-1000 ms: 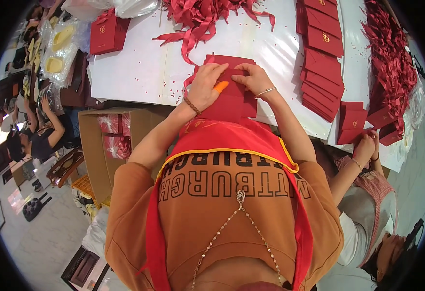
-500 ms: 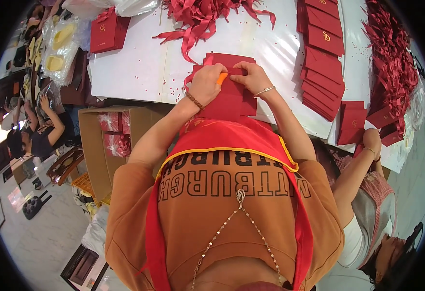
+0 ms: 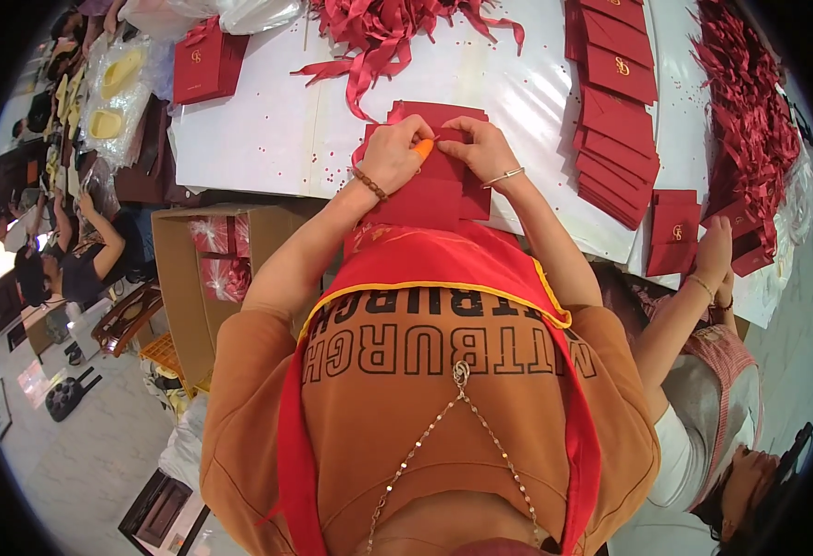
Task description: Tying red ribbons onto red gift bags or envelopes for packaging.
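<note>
Red paper gift bags (image 3: 430,199) lie flat in an overlapping pile at the table's near edge, under both my hands. My left hand (image 3: 395,156) is closed in a pinch over them, an orange cover on one fingertip. A loop of red ribbon (image 3: 362,153) comes out beside it. My right hand (image 3: 479,150) pinches from the other side, its fingertips almost meeting the left ones. A thin bit of ribbon shows between the fingertips; the bag's hole there is hidden.
Loose red ribbons (image 3: 369,42) are heaped ahead. A row of flat red bags (image 3: 620,120) lies right, a bigger ribbon pile (image 3: 749,120) beyond. A co-worker's hand (image 3: 714,250) reaches in there. A finished-looking bag (image 3: 210,65) stands far left; an open carton (image 3: 179,287) is below the table edge.
My hands stay at nearly the same spot, fingertips shifting slightly. At the right, the co-worker's hand has moved up and forward, uncovering more of the small bag stack beside it.
</note>
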`<state>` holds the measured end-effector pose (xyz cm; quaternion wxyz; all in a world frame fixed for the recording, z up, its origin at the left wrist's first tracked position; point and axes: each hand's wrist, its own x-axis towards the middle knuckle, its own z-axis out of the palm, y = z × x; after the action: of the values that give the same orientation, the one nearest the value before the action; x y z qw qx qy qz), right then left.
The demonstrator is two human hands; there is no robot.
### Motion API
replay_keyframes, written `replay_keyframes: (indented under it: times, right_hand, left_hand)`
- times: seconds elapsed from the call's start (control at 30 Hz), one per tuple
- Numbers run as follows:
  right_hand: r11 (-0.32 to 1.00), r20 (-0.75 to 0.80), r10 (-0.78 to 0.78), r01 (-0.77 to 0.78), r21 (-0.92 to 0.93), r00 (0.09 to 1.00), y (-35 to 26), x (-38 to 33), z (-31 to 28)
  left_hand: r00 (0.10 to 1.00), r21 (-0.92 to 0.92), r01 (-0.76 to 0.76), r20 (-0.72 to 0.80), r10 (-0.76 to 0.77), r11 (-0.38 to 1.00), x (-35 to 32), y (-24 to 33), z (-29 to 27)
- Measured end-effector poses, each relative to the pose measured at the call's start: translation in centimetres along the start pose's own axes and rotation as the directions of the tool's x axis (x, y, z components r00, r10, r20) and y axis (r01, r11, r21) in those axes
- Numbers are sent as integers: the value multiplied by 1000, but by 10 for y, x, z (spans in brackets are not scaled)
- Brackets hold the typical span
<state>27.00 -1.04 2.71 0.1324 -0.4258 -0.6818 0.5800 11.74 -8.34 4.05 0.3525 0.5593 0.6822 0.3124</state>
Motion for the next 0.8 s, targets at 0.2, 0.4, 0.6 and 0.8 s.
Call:
replay_keyframes:
  times: [0.2,0.4,0.6,0.8]
  right_hand:
    - [1000,0,-3,3,6,1000,4,2,1]
    - [1000,-16,-25,25,18,1000,4,-1,2]
    - [990,-42,-102,97,-99,994,2,0,4]
    - [955,-51,-210,194,-224,976,-1,-3,4]
  left_hand:
    - [1000,-45,27,-2,-27,999,0,-5,2]
    - [988,-97,152,46,-148,984,6,3,-2]
    - [998,50,6,-66,-3,999,7,-1,5]
    - [997,-43,79,27,-78,996,9,5,0]
